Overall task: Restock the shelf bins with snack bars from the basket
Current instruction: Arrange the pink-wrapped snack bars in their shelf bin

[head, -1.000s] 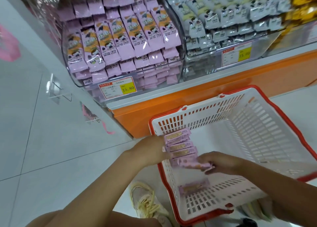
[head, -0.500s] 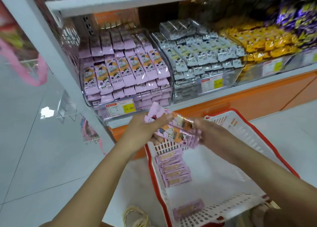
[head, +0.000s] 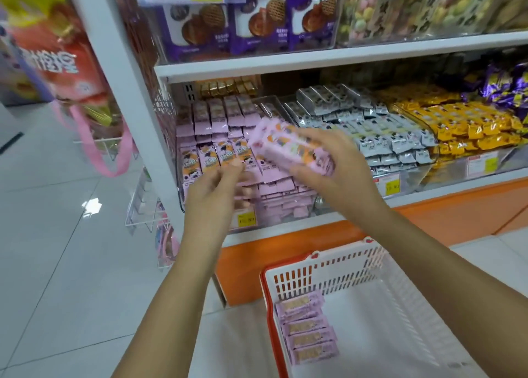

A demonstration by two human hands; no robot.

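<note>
At frame centre I'm gripping pink snack bars (head: 288,149) in my right hand (head: 343,175); my left hand (head: 217,190) is hovering beside, loosely curled.

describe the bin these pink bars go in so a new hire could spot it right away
Start at the white shelf post on the left and drop to just above the orange base. The clear bin right beside the post is it. It alone holds pink wrappers, like the bars in the right hand; its neighbour holds silver packs.
</note>
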